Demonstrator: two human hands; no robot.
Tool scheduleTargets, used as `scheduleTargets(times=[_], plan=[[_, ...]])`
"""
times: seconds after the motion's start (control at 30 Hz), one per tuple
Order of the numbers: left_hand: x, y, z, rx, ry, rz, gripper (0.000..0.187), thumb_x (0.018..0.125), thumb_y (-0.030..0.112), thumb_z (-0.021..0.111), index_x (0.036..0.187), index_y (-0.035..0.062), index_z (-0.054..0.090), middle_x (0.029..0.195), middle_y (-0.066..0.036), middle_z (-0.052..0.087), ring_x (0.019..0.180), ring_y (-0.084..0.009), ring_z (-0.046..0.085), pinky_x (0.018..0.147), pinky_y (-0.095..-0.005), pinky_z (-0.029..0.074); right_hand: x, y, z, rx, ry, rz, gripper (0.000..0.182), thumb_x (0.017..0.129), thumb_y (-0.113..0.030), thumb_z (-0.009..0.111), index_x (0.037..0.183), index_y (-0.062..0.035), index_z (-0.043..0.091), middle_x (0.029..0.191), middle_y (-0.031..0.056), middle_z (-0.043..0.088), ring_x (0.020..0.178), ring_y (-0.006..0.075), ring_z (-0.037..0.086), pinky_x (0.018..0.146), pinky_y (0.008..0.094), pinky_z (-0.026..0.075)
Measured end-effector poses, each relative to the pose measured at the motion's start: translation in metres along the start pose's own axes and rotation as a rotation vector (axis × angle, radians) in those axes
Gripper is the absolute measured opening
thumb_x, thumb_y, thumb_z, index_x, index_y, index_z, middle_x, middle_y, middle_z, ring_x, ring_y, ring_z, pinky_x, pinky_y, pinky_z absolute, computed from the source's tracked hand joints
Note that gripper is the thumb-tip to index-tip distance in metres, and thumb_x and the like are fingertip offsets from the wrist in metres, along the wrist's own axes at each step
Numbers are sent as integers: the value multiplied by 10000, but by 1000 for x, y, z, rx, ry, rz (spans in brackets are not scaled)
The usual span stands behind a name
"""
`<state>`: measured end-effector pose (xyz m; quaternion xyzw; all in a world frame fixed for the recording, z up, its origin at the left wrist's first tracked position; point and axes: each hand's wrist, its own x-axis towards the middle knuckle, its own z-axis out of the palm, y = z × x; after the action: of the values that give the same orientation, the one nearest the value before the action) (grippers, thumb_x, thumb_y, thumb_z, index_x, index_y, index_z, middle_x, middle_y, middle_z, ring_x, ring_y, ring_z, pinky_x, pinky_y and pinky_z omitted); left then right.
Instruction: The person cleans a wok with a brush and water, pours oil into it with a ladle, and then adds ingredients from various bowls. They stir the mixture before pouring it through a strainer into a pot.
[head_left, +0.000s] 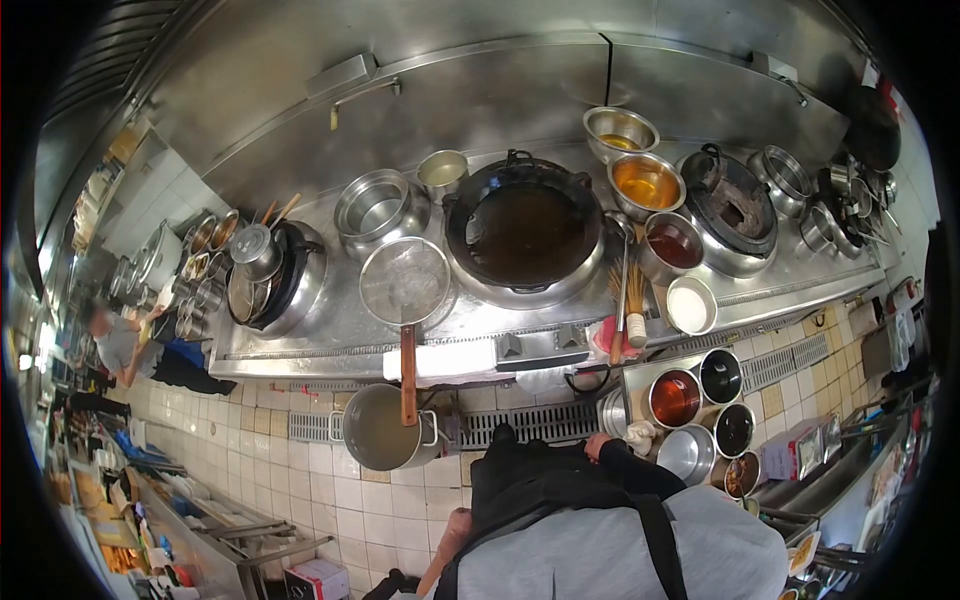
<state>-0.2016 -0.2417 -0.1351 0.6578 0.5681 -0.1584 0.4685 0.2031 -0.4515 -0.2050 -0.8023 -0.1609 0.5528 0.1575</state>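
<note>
My left hand (458,521) hangs low beside the dark apron (530,475), over the tiled floor. My right hand (597,446) is at the apron's other side, close to a crumpled cloth (641,437) but apart from it. The fingers of both hands are too small and turned away to make out. In front of me a wok (525,225) with dark liquid sits on the steel range. Left of it, a wood-handled strainer (405,282) rests with its handle over the front edge. A ladle (622,285) and a bamboo brush (636,318) lie right of the wok.
A stockpot (385,428) stands on the floor at front left. Bowls of yellow liquid (648,187) and a pot of white contents (691,305) line the range. Sauce pots (675,398) stand at my right. A co-worker (130,345) is at far left.
</note>
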Motion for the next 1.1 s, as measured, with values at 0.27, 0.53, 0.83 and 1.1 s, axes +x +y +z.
scheduleTargets(times=[0.27, 0.53, 0.83, 1.1], plan=[[-34, 37, -24, 136, -96, 119, 252, 820, 127, 583, 1011, -20, 658, 979, -235, 676, 864, -329, 670, 795, -362, 555, 0, -6, -1, -65, -28, -45, 333, 902, -146, 440, 729, -4, 686, 673, 105, 687, 569, 203, 670, 557, 375, 540], [37, -65, 20, 39, -70, 189, 297, 801, 198, 599, 988, -17, 684, 969, -246, 684, 938, -361, 659, 838, -408, 531, -9, -14, -3, -77, -19, -43, 330, 887, -130, 440, 697, -14, 685, 657, 108, 682, 572, 210, 671, 552, 381, 540], [3, -16, 4, 18, -49, 46, 373, 856, 273, 546, 1017, -39, 674, 1004, -251, 682, 994, -375, 649, 866, -390, 506, 5, -3, 1, -123, -34, -65, 218, 858, -145, 552, 759, 10, 667, 656, 103, 664, 534, 196, 629, 521, 347, 507], [11, -15, 3, 116, -106, 18, 277, 881, 164, 498, 1032, 36, 692, 1024, -209, 680, 980, -344, 653, 890, -385, 525, 18, 8, 6, -76, -50, -55, 228, 852, -126, 531, 733, 17, 664, 653, 114, 664, 527, 198, 628, 515, 348, 505]])
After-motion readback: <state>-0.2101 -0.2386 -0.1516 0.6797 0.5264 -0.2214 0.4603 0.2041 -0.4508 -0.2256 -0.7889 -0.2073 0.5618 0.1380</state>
